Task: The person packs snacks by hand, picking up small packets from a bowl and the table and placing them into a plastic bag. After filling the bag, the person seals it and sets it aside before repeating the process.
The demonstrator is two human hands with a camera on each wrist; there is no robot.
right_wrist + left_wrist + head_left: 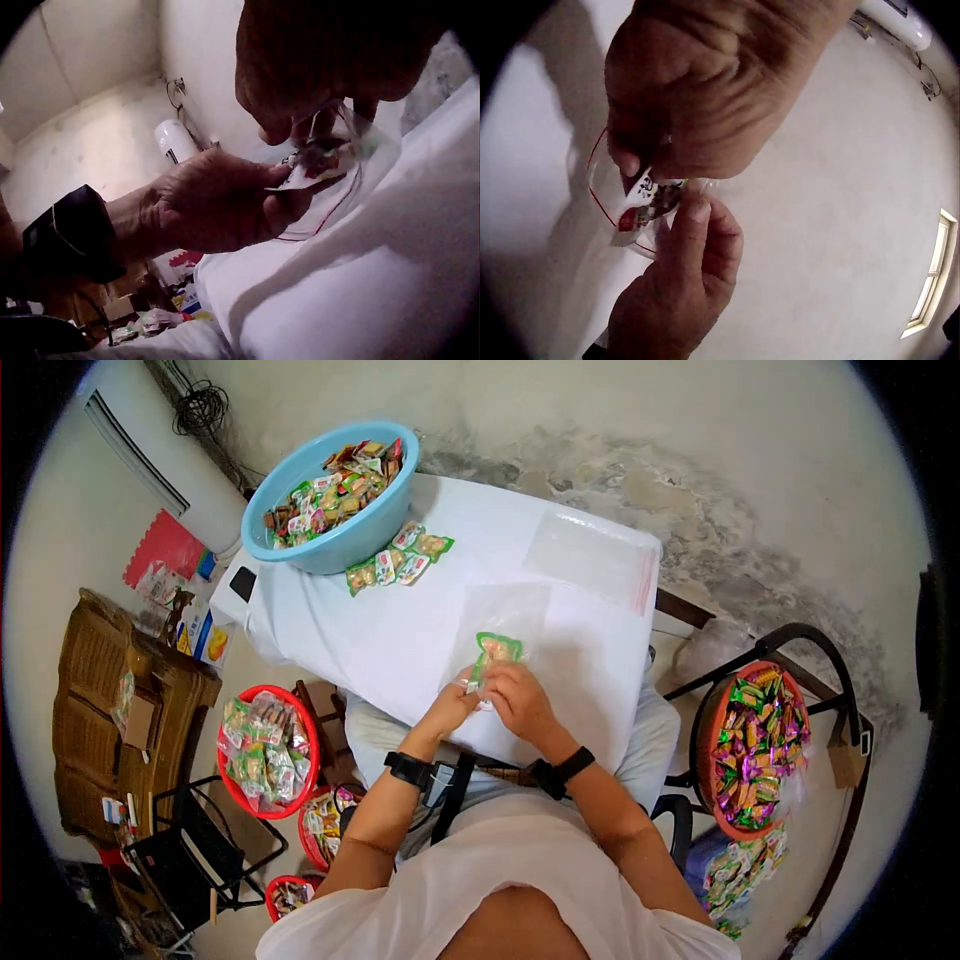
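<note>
Both hands are close together over the white-covered table [400, 670]. My left hand [452, 708] pinches a small printed snack packet [641, 201] between thumb and fingers, at the mouth of a clear plastic bag [510, 606] with a red line along its opening. The bag's mouth stands spread in both wrist views. My right hand [524, 700] has thumb and fingers bent together at the bag's edge, pinching the clear film [379, 150]. A green-edged packet [497, 648] shows inside the bag just beyond the fingers. The right fingertips are partly hidden in the head view.
A blue basin [330, 545] of snack packets stands at the table's far left, with several green packets [400, 560] beside it. Flat clear bags [590, 560] lie at the far right. Red baskets [315, 735] are on the left, and a tub of wrapped sweets [755, 750] is on the right.
</note>
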